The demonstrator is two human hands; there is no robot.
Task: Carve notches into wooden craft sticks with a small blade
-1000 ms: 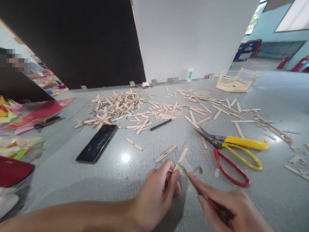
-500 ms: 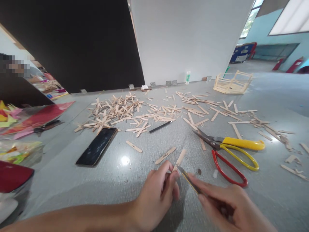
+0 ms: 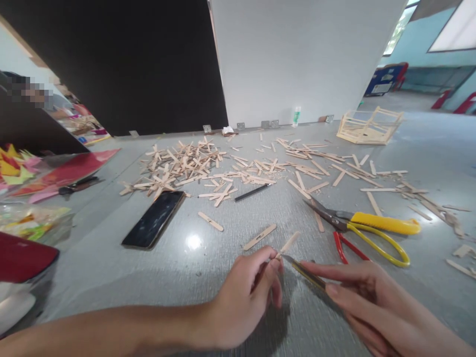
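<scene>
Between the thumb and fingers of my left hand [image 3: 253, 292] is a wooden popsicle stick [image 3: 289, 244], its free end pointing up and to the right. My right hand [image 3: 372, 302] grips a utility knife [image 3: 310, 277] with a dark, yellow-edged body. The knife's blade points left, its tip at or close to the stick near my left fingertips; whether it touches I cannot tell. Just beyond my left hand lies a notched popsicle stick [image 3: 260, 237]. Scissors with red and yellow handles [image 3: 379, 243] lie past my right hand, which partly covers the red loop.
A phone [image 3: 153, 219] and a black pen [image 3: 253, 192] lie before a pile of popsicle sticks [image 3: 182, 166]. A yellow-handled tool [image 3: 386, 223] lies by the scissors. At the back stand a glue stick [image 3: 296, 116] and a stick frame [image 3: 366, 131]. A person [image 3: 59, 101] is at far left.
My right hand and the knife have shifted right and tilted flatter, now covering part of the red scissor handle. The held stick leans further right. The whole view has shifted slightly.
</scene>
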